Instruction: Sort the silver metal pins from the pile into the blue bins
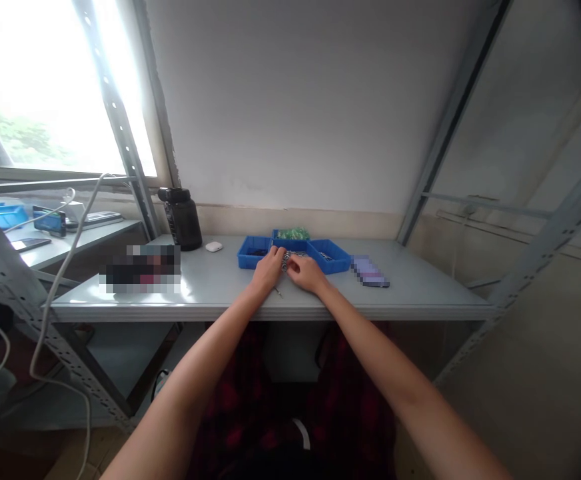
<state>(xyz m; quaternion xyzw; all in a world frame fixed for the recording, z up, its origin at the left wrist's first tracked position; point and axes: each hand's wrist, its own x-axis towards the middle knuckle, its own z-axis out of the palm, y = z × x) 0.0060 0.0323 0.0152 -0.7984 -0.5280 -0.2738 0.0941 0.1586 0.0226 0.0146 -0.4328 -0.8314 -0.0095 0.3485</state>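
Observation:
My left hand (269, 267) is at the front of the blue bins, its fingers drawn together and bent downward. What they grip is too small to make out. My right hand (306, 273) faces it closely, with thumb and fingertips pinched; anything in that pinch is hidden. Small shiny metal parts (285, 259) show in the gap between both hands. Below the left hand, a thin metal piece (278, 292) lies near the table's front. Around the hands stand a left blue bin (247, 261) with dark pieces in it and a right blue bin (338, 266) with small metal pieces.
Green material (293, 233) fills a bin at the back. A phone (369, 271) lies right of the bins. On the left are a dark bottle (185, 220), a small white case (214, 247) and a blurred-out item (143, 270). Metal shelf posts (453, 123) flank the table (210, 287).

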